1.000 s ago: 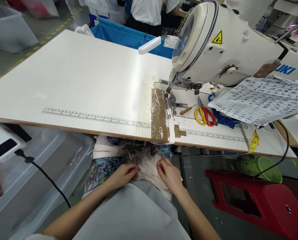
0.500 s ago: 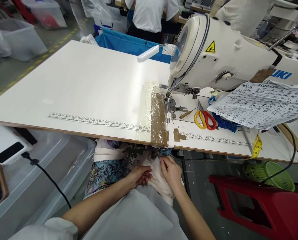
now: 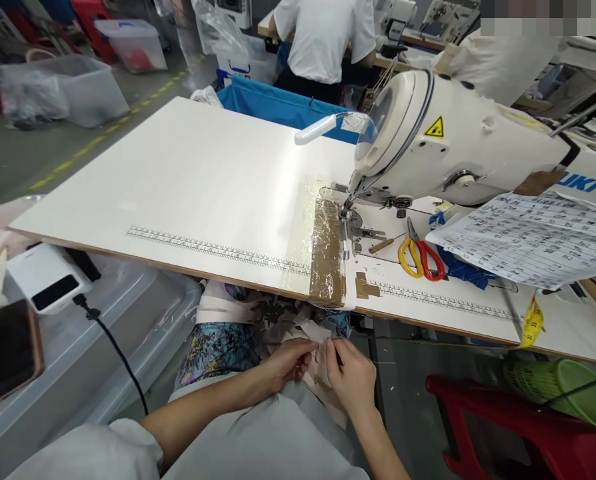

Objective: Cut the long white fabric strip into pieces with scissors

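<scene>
Pale pink fabric lies bunched on my lap, just below the table's front edge. My left hand pinches it with thumb and fingertips. Close beside it on the right, my right hand is closed on the same fabric, its fingertips a little apart from the left ones. The lower folds hang down between my wrists. Over my legs is a blue patterned cloth. Above my hands stands a white sewing machine, its needle area beside a brown taped strip.
Red-and-yellow scissors and a wooden-handled awl lie right of the needle. A written sheet leans by the machine. A power bank and phone rest on a plastic bin at left. A red stool stands right. A person sits beyond.
My hands have come closer together, and the left has risen to pinch the fabric. The view has shifted, so the table appears lower and further right.
</scene>
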`<state>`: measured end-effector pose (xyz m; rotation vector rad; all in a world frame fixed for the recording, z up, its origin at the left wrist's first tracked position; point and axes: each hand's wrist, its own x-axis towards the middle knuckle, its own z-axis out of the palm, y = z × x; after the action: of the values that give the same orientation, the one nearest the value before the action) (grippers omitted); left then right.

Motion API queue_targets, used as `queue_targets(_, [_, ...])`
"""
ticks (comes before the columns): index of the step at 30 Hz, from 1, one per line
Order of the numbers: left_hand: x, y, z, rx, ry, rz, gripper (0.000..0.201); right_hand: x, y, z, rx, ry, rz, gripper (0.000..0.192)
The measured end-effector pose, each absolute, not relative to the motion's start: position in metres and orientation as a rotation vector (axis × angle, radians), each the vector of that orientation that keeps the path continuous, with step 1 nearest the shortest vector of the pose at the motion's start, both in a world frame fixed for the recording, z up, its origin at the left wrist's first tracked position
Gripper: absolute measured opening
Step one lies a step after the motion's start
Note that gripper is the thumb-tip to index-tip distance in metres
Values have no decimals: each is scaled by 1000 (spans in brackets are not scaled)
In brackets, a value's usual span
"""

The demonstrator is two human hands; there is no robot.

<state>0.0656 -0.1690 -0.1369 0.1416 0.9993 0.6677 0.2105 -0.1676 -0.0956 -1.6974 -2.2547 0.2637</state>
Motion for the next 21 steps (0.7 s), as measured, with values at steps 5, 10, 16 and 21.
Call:
queue_targets(5, [73, -169, -123, 83, 966, 740, 42, 213, -166, -88, -1636, -2187, 236, 48])
queue_targets(10, [74, -169, -122, 47, 1028, 821, 41, 224, -156, -89, -1719, -2283, 289, 48])
queue_targets(16, [68, -165, -77, 489, 861, 750, 39, 222, -141, -50, -1247, -2233, 759, 35])
queue_targets(21, [32, -151, -12, 980, 736, 451, 29, 237, -128, -12, -1014, -2319, 1319, 41])
